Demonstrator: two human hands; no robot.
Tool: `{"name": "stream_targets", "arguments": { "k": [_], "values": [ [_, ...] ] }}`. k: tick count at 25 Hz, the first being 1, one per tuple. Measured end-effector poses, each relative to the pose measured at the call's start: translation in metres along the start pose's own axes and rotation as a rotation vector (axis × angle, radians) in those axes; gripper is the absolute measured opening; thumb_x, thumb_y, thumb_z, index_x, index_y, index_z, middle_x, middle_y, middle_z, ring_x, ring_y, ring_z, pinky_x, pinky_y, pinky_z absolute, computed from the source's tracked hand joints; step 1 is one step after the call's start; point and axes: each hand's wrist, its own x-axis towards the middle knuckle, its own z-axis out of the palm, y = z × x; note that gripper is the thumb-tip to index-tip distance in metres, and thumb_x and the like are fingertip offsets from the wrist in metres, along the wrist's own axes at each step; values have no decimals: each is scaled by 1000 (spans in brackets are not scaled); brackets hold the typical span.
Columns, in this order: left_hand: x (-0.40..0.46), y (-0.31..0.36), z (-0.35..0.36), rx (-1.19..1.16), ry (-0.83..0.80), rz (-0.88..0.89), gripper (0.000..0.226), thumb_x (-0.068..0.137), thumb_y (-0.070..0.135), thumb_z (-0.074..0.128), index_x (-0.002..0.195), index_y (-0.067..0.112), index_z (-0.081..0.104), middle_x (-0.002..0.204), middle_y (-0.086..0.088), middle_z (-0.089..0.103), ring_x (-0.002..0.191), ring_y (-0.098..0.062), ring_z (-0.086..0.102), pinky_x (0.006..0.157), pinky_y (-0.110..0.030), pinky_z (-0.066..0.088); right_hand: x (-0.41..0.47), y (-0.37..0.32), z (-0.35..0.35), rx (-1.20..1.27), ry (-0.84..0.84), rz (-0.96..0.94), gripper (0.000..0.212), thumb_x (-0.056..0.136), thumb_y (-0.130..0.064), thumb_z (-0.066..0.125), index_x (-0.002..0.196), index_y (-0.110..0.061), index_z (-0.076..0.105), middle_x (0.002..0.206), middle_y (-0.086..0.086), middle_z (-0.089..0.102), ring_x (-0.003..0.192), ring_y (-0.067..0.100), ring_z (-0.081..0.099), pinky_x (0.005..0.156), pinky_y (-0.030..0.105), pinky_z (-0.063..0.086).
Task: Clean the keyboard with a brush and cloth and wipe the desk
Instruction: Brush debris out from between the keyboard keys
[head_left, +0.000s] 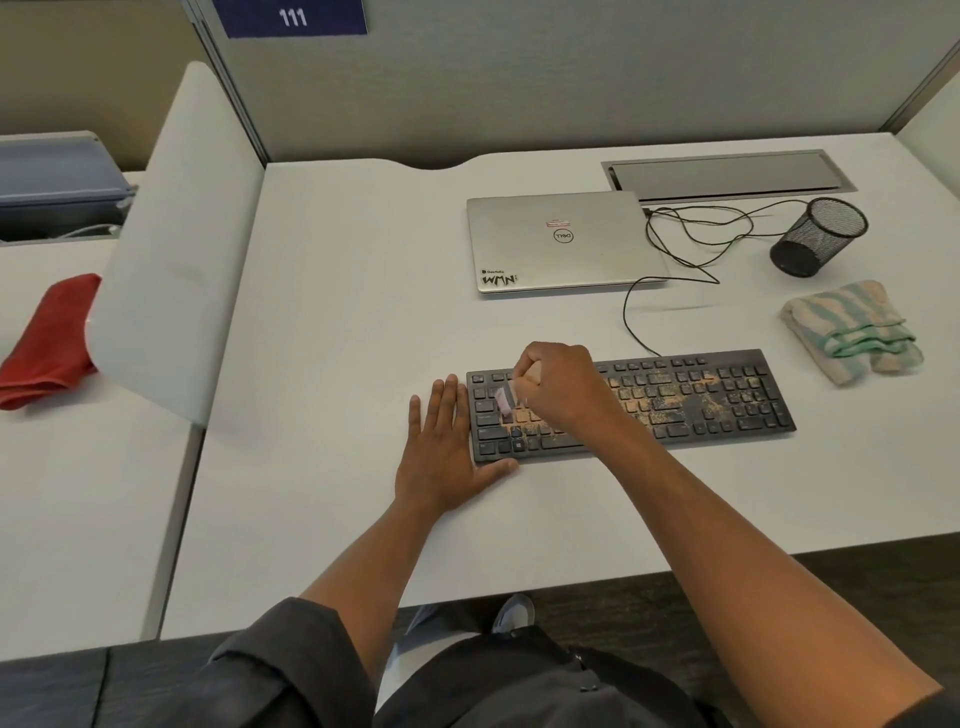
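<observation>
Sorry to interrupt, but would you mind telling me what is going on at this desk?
A person is brushing a dusty black keyboard. The right hand grips a small brush over the keyboard's left keys, while the left hand lies flat on the desk at its left end. Tan crumbs cover the middle keys. A striped cloth waits unused to the right.

A closed silver laptop is set toward the back, with a black cable looped just beside it. A black mesh pen cup is tipped to one side near a grey recessed cable hatch. A red cloth is laid beyond the white divider panel, and a blue sign marked 111 is fixed to the partition.
</observation>
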Motion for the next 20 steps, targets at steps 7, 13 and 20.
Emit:
{"name": "stream_targets", "arguments": {
  "k": [7, 13, 20],
  "values": [
    [1, 1, 0, 1, -13, -10, 120, 78, 96, 16, 160, 13, -13, 169, -10, -15, 154, -22, -23, 124, -52, -9, -6, 5, 0, -61, -55, 23, 9, 83, -13, 65, 87, -16, 72, 83, -1, 65, 75, 14, 58, 62, 23, 42],
    [1, 1, 1, 5, -2, -10, 120, 78, 96, 15, 160, 13, -13, 169, -9, -15, 154, -22, -22, 124, -51, -10, -9, -1, 7, 3, -48, -13, 8, 82, -12, 64, 88, -15, 67, 86, 2, 67, 76, 17, 59, 58, 24, 42],
    [0, 1, 0, 5, -8, -13, 121, 79, 95, 16, 160, 12, -13, 169, -9, -16, 154, -22, -22, 124, -51, -10, -13, -4, 1, -38, -48, -13, 8, 85, -11, 62, 90, -15, 66, 87, 1, 64, 76, 16, 55, 53, 22, 36]
  ]
}}
